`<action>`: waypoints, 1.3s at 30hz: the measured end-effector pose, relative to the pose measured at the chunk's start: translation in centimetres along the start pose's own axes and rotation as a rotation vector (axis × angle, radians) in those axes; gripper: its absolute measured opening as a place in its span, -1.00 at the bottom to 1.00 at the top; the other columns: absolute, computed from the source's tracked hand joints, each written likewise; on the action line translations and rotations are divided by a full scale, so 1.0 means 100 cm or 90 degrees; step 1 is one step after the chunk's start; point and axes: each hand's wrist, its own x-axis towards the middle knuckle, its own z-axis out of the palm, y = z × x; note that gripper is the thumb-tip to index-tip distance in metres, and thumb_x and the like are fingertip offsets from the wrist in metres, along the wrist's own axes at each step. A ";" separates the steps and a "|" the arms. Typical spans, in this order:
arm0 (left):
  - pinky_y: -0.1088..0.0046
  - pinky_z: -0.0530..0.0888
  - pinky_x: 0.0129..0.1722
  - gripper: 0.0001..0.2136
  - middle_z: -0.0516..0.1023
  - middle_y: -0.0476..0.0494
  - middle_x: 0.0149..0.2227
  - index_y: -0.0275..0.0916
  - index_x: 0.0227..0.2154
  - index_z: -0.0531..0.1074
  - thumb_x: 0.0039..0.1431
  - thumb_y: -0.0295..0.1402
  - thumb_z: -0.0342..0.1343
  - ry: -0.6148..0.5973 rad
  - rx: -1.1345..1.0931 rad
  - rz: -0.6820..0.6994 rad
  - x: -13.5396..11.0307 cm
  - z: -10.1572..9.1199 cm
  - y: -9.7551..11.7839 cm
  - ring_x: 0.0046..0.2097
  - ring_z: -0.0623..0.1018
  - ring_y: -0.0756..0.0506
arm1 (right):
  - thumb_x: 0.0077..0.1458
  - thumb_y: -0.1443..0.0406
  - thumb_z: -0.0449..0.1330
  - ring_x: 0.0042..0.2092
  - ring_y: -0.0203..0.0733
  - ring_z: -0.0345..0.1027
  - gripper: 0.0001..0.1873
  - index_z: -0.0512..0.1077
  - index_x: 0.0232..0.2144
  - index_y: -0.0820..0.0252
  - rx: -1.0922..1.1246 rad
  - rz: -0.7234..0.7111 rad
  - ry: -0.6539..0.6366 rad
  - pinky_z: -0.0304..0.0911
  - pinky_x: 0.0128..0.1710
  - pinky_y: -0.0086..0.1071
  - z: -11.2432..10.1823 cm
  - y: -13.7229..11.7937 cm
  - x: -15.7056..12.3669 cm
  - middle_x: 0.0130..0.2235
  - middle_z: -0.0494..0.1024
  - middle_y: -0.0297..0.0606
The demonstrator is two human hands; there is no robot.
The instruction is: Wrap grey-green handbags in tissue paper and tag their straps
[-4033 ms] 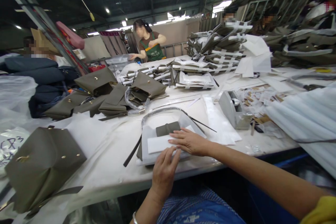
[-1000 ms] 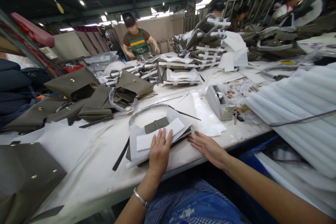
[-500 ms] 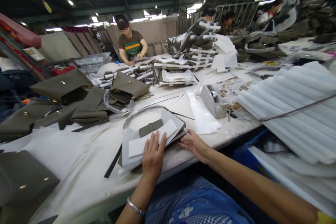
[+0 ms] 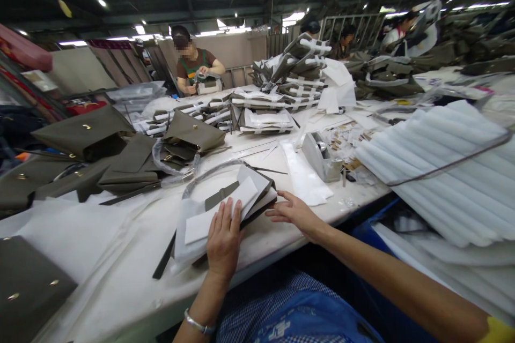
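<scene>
A dark olive handbag (image 4: 263, 191) lies on the white table in front of me, partly covered with white sheets. My left hand (image 4: 224, 233) rests flat on a white padding strip (image 4: 201, 226) on top of the bag, fingers stretched out. At the bag's right end is my right hand (image 4: 295, 215), its fingers apart and the fingertips close to the bag's edge; whether they touch it I cannot tell. The plastic-wrapped handle (image 4: 193, 185) arches behind the bag. A dark strap (image 4: 164, 257) sticks out at its left.
Several olive bags (image 4: 129, 163) lie to the left, and wrapped bags (image 4: 289, 80) are piled at the back. A tape dispenser (image 4: 322, 156) stands right of my bag. Ridged white foam sheets (image 4: 438, 155) overhang the right side. A co-worker (image 4: 197, 64) handles a wrapped piece across the table.
My right fingers have loosened and spread at the bag's end. My left hand stays on the padding strip. The co-worker has lifted a wrapped piece. The view has shifted slightly.
</scene>
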 end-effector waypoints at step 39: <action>0.08 0.33 0.23 -0.33 0.23 -0.25 0.33 -0.15 0.39 -0.13 0.30 -0.42 0.01 0.051 -0.070 -0.078 0.009 -0.009 -0.009 0.33 0.24 -0.28 | 0.09 -0.07 0.24 0.37 0.20 -0.05 -0.16 0.25 0.27 0.31 -0.727 -0.307 -0.147 -0.24 0.37 0.08 -0.008 0.047 0.024 0.32 0.19 0.11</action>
